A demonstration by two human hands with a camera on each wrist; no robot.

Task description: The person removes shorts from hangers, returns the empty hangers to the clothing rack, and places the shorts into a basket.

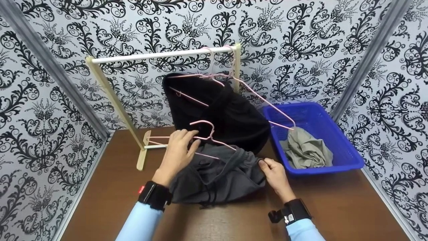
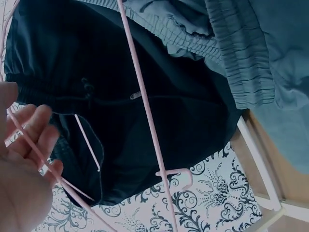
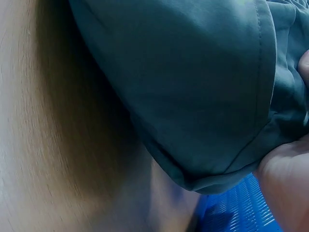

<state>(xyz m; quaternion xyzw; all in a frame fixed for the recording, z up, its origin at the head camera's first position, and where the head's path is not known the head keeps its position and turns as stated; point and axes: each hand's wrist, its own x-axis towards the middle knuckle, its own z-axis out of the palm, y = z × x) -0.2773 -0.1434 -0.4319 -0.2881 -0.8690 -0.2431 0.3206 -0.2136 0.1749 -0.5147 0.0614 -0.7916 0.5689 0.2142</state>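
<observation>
Nearest in head view, light-blue sleeves (image 1: 138, 222); beyond, over brown wood-grained table (image 1: 230, 221), dark-grey cloth garment (image 1: 230, 190), long axis left-to-right. Slim pink hanger (image 1: 212, 134) with hook turned leftward. Probably soft, light, limp: best gripped at gathered waistband (image 1: 230, 164).

Left wrist: pink wire within curled fingers of left hand (image 2: 24, 188).

Right wrist: cloth pinched by right hand (image 3: 287, 183).

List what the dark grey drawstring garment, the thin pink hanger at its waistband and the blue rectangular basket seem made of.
Dark grey drawstring garment: probably matte woven cloth; it creases softly.
Thin pink hanger: smooth, perhaps plastic-coated wire; the even colour hides any core.
Blue rectangular basket: likely moulded plastic, slightly glossy, with regular small openings.
</observation>
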